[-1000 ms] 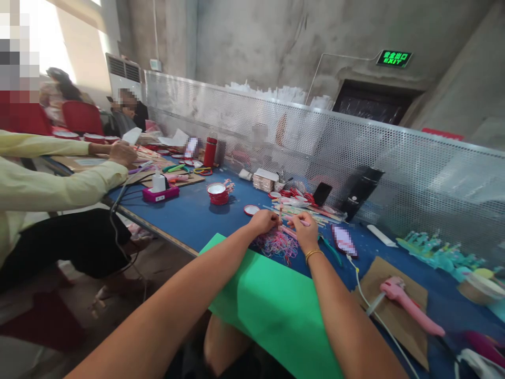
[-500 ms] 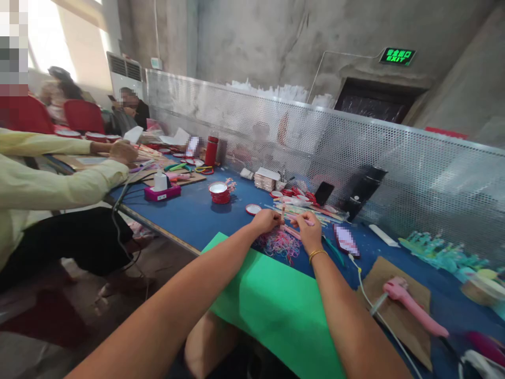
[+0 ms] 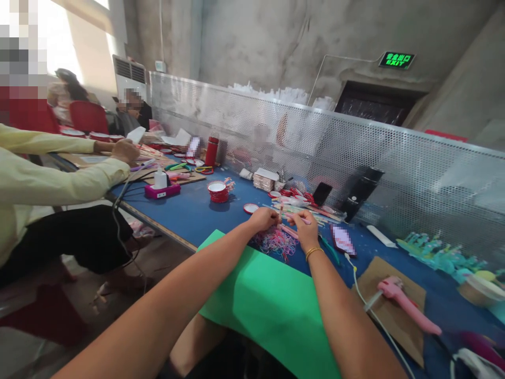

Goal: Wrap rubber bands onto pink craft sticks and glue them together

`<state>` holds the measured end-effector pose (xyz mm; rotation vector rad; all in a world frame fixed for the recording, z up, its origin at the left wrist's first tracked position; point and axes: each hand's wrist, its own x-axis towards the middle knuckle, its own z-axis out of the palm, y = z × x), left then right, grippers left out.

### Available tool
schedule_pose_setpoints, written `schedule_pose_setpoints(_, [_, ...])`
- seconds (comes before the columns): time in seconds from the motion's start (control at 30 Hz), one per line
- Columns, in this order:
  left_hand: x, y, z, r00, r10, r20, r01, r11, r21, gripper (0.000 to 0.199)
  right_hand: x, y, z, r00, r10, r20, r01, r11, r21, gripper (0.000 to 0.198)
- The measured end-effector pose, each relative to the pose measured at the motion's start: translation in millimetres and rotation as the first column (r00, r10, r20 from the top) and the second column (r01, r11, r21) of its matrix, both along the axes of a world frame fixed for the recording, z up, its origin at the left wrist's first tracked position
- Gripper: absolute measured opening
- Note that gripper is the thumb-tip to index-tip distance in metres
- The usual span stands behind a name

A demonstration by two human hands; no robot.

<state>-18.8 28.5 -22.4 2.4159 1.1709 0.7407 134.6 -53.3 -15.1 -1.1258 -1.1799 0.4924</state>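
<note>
Above a tangle of pink, purple and blue strings (image 3: 276,243), my left hand (image 3: 266,217) is closed on a small thin brownish-pink piece (image 3: 281,212) that stands upright from the fingertips. Close to its right, my right hand (image 3: 308,229) pinches a slim pink stick (image 3: 304,220), whose kind is too small to tell. The fingertips of both hands nearly meet. A green sheet (image 3: 260,300) lies under my forearms at the near table edge. Behind my hands is a heap of pale thin sticks (image 3: 327,213).
On the right, a pink glue gun (image 3: 410,308) rests on cardboard (image 3: 381,271), with a white cable alongside. Stacked red-rimmed lids (image 3: 218,196) stand left of my hands. A perforated metal screen (image 3: 244,126) closes off the back. A co-worker's yellow sleeve (image 3: 71,176) is at left.
The view has shifted slightly. Both hands keep their holds and stay close together over the strings, with hardly any movement between them.
</note>
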Motion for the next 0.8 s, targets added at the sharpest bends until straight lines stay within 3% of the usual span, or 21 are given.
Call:
schedule_pose_setpoints(0.63, [-0.5,-0.4,1.0,0.999,-0.026,0.041,0.025,1.000,0.011,0.028,-4.1,2.1,-0.6,0.998,0.056,0.042,-0.055,0.998,-0.017,0.015])
schedule_pose_setpoints(0.8, [-0.5,0.0,1.2,1.000,-0.002,0.018,0.002,1.000,0.000,0.030,1.6,3.8,-1.6,0.996,-0.043,0.076,0.044,0.999,-0.006,0.012])
